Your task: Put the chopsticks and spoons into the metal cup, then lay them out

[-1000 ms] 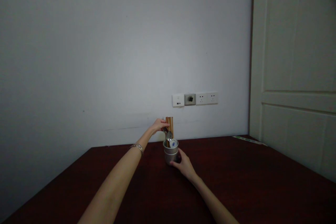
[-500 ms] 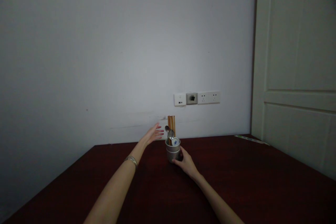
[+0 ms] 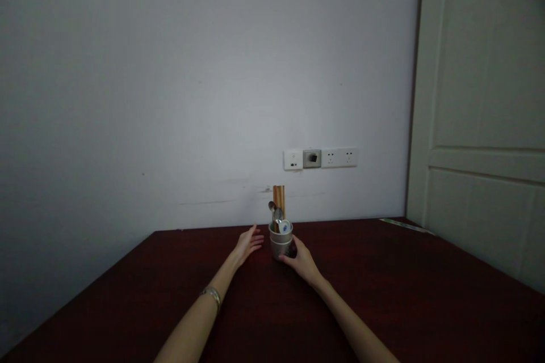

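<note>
A grey utensil holder [image 3: 280,248] stands upright on the dark red table [image 3: 238,317]. Wooden chopsticks [image 3: 279,198] rise from it, with metal spoons [image 3: 278,214] and a white spoon with a blue pattern [image 3: 285,227] in front of them. My right hand [image 3: 303,261] wraps round the holder's right side, thumb at the front near its base; some fingers are hidden behind it. To the left of the holder, my left hand [image 3: 247,245] is open and apart from it, fingers spread, palm turned towards it. A bracelet circles my left wrist.
Behind the table rises a pale wall [image 3: 213,96] with a row of sockets [image 3: 338,157] above the holder. A white panelled door [image 3: 485,125] is on the right. Near the table's back right edge lies a thin pale strip [image 3: 407,226].
My left hand has come down from beside the spoons to the level of the holder's body, staying open. My right hand keeps its hold, and the holder stays in place.
</note>
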`<state>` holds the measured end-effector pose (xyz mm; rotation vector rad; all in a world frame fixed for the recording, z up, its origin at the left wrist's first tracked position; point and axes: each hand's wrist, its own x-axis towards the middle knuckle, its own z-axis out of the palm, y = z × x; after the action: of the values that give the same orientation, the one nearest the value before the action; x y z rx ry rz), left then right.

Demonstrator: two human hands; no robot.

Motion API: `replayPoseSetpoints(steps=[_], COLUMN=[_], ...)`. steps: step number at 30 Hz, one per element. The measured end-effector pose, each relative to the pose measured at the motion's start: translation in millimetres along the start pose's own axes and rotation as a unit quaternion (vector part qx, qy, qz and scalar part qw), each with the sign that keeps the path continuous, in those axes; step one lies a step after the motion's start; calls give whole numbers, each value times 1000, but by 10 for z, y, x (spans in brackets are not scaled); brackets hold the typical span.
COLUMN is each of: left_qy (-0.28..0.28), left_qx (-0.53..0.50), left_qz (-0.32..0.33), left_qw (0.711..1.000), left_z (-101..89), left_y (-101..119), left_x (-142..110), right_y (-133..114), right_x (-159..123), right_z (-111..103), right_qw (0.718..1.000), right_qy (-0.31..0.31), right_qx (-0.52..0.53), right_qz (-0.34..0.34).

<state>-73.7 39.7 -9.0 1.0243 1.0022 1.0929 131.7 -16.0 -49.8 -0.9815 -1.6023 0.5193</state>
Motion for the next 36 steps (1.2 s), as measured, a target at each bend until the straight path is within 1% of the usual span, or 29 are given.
replayPoseSetpoints(steps=[4,8,12,15,17,19,22,24,26,29,32,34,36], left_qy=[34,75,113,144,170,189,176,158,150,168,195,194,181], left_qx=[-19,-9,15,78,160,252,359,405,437,458,476,501,530], left_qz=[36,72,92,115,135,156,179,189,189,176,165,162,169], left_qw=[999,995,989,980,963,936,899,881,867,855,841,828,811], left_z=[27,55,54,5,-40,-78,-95,-83,-65,-47,-39,-29,-14], left_y=[-68,-127,-161,-182,-196,-212,-244,-266,-282,-292,-297,-306,-320], left_x=[-5,-16,-58,-136,-216,-308,-436,-497,-536,-573,-607,-631,-653], right_y=[-2,-11,46,124,155,157,122,95,68,14,-51,-85,-105], right_x=[4,2,-4,-6,-12,-33,-109,-182,-252,-334,-391,-424,-453], right_z=[-8,1,-24,-151,-306,-496,-751,-850,-886,-878,-867,-868,-871], right_qw=[1000,1000,998,994,989,981,953,929,906,883,884,889,891], right_qy=[1,12,9,23,27,27,24,3,-21,-43,-50,-51,-49], right_qx=[-8,-8,-4,-27,-71,-143,-282,-358,-412,-461,-462,-451,-447], right_qz=[2,18,62,107,126,128,108,100,98,76,50,52,62])
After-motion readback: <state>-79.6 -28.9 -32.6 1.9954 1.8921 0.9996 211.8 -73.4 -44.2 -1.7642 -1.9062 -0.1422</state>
